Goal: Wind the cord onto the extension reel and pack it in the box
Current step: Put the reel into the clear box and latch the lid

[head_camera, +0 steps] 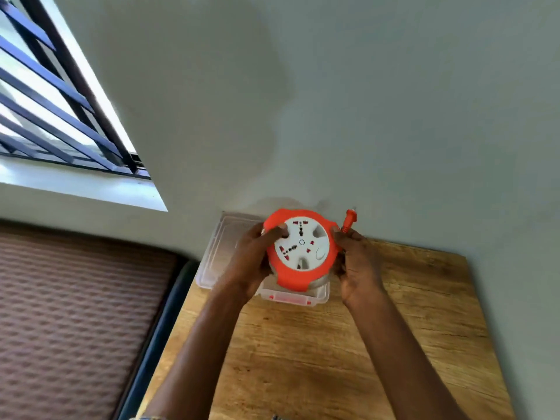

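The orange extension reel [300, 280] with a white socket face is held in the air over a clear plastic box [318, 295] at the far end of the wooden table [333, 353]. My left hand [254, 262] grips the reel's left rim, thumb on the white face. My right hand [357, 265] holds the right rim and pinches the orange plug [349, 219], which sticks up above the fingers. The cord's windings are mostly hidden between the reel's flanges. The box's clear lid [218, 247] lies open to the left.
The table stands against a grey wall [363, 116]. A barred window [54, 101] is at the upper left. A brown textured mattress or cushion [75, 313] lies left of the table, beyond a dark gap.
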`<state>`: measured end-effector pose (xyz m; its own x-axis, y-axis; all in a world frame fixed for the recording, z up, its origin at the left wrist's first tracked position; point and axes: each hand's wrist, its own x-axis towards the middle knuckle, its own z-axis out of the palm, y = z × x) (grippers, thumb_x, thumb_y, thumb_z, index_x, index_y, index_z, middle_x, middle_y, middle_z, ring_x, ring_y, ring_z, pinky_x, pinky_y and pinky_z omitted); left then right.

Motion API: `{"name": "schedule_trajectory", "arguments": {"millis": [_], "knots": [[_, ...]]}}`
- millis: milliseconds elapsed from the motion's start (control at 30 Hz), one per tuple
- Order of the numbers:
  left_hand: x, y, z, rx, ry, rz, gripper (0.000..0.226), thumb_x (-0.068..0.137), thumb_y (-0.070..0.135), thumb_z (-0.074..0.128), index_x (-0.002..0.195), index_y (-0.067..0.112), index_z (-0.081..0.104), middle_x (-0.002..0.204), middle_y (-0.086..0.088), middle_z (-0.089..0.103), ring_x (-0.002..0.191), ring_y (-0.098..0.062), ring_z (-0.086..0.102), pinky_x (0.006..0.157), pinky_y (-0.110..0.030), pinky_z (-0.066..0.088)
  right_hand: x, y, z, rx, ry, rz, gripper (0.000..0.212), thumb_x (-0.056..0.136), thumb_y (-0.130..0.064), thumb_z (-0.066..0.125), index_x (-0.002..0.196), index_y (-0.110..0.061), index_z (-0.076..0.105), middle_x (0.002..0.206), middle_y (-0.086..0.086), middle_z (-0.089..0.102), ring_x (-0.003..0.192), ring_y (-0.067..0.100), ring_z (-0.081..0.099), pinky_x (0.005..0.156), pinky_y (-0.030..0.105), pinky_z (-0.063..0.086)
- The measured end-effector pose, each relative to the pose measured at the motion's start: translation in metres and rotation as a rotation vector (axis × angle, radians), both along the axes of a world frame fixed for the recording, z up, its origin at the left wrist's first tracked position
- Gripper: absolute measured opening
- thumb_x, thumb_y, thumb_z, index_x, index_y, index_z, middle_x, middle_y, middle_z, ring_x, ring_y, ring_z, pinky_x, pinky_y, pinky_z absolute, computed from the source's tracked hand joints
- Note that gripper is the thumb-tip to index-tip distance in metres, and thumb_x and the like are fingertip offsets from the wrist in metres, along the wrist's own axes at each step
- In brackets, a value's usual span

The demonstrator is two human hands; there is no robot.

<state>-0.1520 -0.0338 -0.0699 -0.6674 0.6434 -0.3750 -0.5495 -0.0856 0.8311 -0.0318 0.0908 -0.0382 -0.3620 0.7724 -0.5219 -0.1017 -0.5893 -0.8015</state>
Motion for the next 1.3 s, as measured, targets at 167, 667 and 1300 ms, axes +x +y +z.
{"name": "schedule_trajectory", "arguments": {"millis": [167, 667, 1300], "knots": [[-0.001, 0.002, -0.027, 0.239, -0.368, 0.075, 0.045, 0.097, 0.014, 0.066, 0.137, -0.005, 0.062, 0.132, -0.028, 0.069, 0.124, -0.042, 0.066, 0.099, -0.051, 0.058, -0.018, -0.022, -0.005, 0.213, -0.098, 0.180, 0.034, 0.082, -0.016, 0.085, 0.112, -0.022, 0.072, 0.106, 0.004, 0.079, 0.097, 0.028, 0.077, 0.083, 0.046, 0.063], [-0.045, -0.007, -0.047, -0.443, 0.527, 0.022, 0.013, 0.102, 0.019, 0.067, 0.102, 0.007, 0.073, 0.092, -0.011, 0.076, 0.075, -0.018, 0.070, 0.068, -0.032, 0.055, -0.028, -0.019, -0.038, 0.983, -0.702, 0.334, 0.060, 0.081, -0.037, 0.086, 0.135, -0.021, 0.064, 0.123, -0.002, 0.072, 0.098, 0.021, 0.073, 0.082, 0.039, 0.062], [-0.043, 0.012, -0.055, -0.547, 0.622, -0.014, 0.040, 0.100, 0.040, 0.071, 0.081, 0.005, 0.077, 0.075, -0.013, 0.075, 0.073, -0.030, 0.073, 0.069, -0.047, 0.057, -0.050, 0.035, -0.075, 0.874, -0.693, 0.708, 0.034, 0.104, -0.028, 0.055, 0.137, -0.024, 0.060, 0.135, 0.002, 0.067, 0.108, 0.016, 0.063, 0.084, 0.027, 0.047]]}}
